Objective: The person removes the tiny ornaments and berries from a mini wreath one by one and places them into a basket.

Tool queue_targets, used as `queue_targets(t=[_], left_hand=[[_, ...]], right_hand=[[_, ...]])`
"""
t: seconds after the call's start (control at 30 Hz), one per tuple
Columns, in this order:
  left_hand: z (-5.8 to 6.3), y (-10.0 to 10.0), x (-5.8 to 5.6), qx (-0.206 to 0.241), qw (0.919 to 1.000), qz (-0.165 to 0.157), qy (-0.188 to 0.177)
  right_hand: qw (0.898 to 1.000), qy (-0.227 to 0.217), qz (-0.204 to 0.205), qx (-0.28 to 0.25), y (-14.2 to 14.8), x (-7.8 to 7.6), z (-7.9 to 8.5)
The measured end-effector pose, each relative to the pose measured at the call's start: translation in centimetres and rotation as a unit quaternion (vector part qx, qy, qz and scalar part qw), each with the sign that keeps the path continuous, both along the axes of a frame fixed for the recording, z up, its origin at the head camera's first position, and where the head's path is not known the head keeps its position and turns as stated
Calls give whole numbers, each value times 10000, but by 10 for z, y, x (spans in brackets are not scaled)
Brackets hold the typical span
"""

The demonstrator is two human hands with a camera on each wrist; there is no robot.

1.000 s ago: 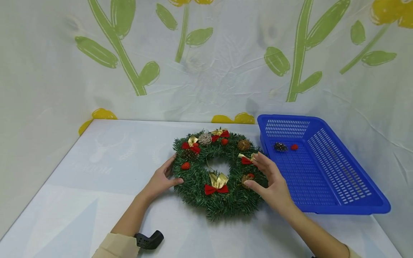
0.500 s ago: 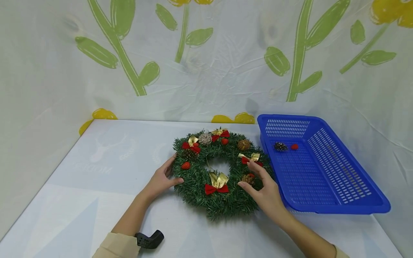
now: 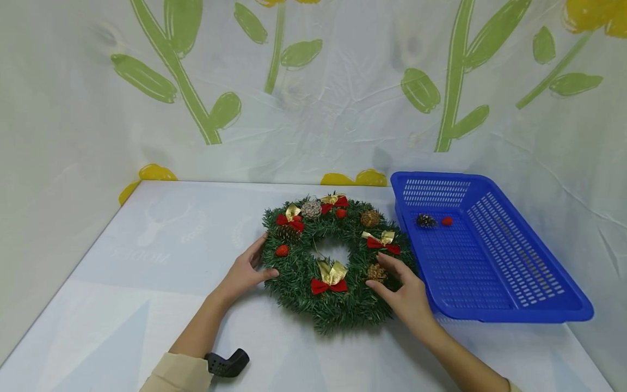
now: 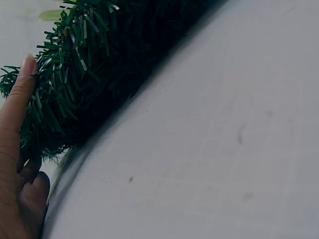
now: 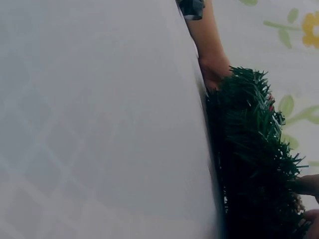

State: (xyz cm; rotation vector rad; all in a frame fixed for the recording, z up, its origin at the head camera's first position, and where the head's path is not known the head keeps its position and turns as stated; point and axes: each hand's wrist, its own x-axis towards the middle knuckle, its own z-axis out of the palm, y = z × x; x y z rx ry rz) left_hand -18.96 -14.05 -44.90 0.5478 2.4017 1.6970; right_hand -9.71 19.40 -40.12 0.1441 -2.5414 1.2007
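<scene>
A green wreath with red-and-gold bows, pinecones and red berries lies on the white table. My left hand grips its left edge, thumb on top and fingers around the outer side. In the left wrist view, the thumb presses along the needles. On the lower right of the wreath sits a brown pinecone, between the thumb and index finger of my right hand. The right wrist view has only the fingertips of that hand at its right edge, on either side of the pinecone.
A blue perforated basket stands close against the wreath's right side. Inside it are a dark pinecone and a red berry. White walls with painted plants rise behind the table.
My right hand has moved from the right-hand bow down and inward to the lower-right pinecone. The red berry beside that pinecone no longer shows. The left hand keeps its place.
</scene>
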Motion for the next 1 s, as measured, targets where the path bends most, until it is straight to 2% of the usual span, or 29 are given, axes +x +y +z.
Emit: queue_targets(t=[0.27,0.5,0.63,0.87,1.0], left_hand=[[0,0,0,32,10000,-13,-44],[0,0,0,69,9999,-23,-91],[0,0,0,69,9999,-15,-103],[-1,0,0,85,9997,-2,-211],[0,0,0,76,9998,-6,-189]], right_hand=[[9988,-29,113,470,2,-1,1],[9969,299,145,719,4,-4,-2],[9961,429,138,763,5,-4,-2],[9971,398,110,645,4,-2,0],[9949,691,170,721,3,-2,1]])
